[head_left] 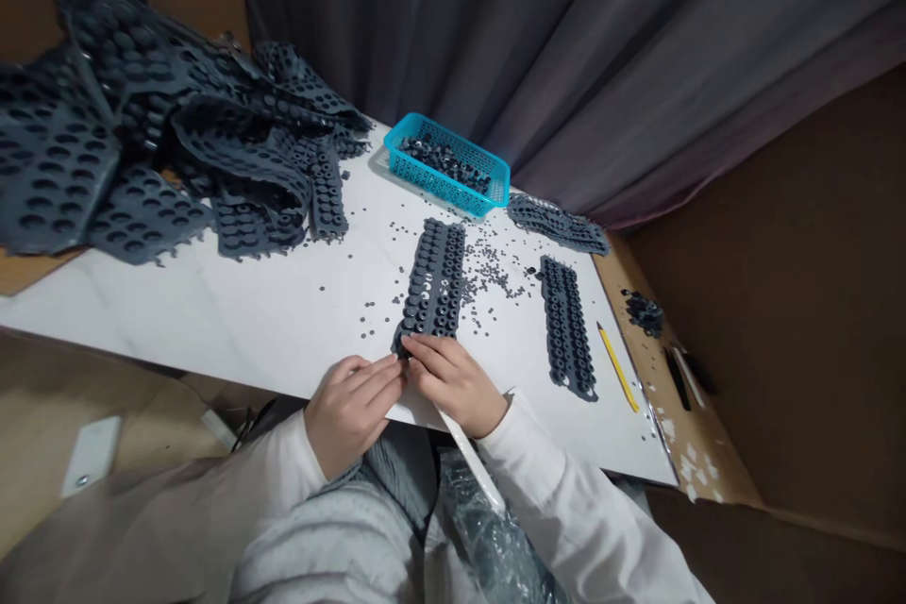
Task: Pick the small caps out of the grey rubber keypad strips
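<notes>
A dark grey moulded rubber sheet (433,278) with rows of round cups lies lengthwise in front of me on the white table. At its near end my left hand (358,406) is closed, thumb and fingertips pinching the edge. My right hand (460,385) is closed beside it, with fingertips pressing on the same near corner. A slim white handle (473,464) sticks out from under the right palm toward my lap; its other end is hidden. Tiny dark round bits (492,271) are scattered beside the sheet.
Behind the sheet stands a blue basket (499,181) holding small dark pieces. A large heap of similar sheets (142,132) fills the left. To the right lie another sheet (568,326), a yellow pencil-like tool (618,366) and a dark pile (644,313). A grey curtain (495,38) hangs behind.
</notes>
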`<state>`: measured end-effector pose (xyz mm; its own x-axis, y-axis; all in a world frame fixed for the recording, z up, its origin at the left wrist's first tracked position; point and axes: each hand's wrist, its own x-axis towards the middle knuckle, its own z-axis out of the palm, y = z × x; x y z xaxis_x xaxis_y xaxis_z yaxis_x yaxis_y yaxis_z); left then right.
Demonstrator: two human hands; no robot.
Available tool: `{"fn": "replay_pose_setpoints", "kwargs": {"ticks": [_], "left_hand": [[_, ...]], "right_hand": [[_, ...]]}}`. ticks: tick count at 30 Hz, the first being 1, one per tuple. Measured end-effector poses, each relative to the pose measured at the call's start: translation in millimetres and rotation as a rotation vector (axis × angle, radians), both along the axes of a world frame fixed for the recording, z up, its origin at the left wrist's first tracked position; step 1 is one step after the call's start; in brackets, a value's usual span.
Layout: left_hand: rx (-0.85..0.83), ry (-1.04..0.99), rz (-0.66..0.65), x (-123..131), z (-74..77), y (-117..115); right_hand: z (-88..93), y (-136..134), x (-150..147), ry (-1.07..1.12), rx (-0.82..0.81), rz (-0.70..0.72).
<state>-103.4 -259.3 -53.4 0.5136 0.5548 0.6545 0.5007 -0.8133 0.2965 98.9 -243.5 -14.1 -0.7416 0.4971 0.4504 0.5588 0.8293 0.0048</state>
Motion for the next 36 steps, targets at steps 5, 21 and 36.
{"fn": "replay_pose_setpoints", "kwargs": {"ticks": [5,21,36], "left_hand": [[0.021,-0.021,-0.002,0.5,2.3,1.3],[0.009,0.02,-0.013,-2.1,3.1,-0.6],[-0.022,0.045,-0.013,-2.0,4.0,0.5]], "right_hand": [[-3.8,-1.1,-2.0,0.011,-0.015,-0.032],[4.0,3.4,3.5,0.417,-0.433,-0.161],[-3.1,20.3,5.6,0.066,-0.077,-0.081]]}}
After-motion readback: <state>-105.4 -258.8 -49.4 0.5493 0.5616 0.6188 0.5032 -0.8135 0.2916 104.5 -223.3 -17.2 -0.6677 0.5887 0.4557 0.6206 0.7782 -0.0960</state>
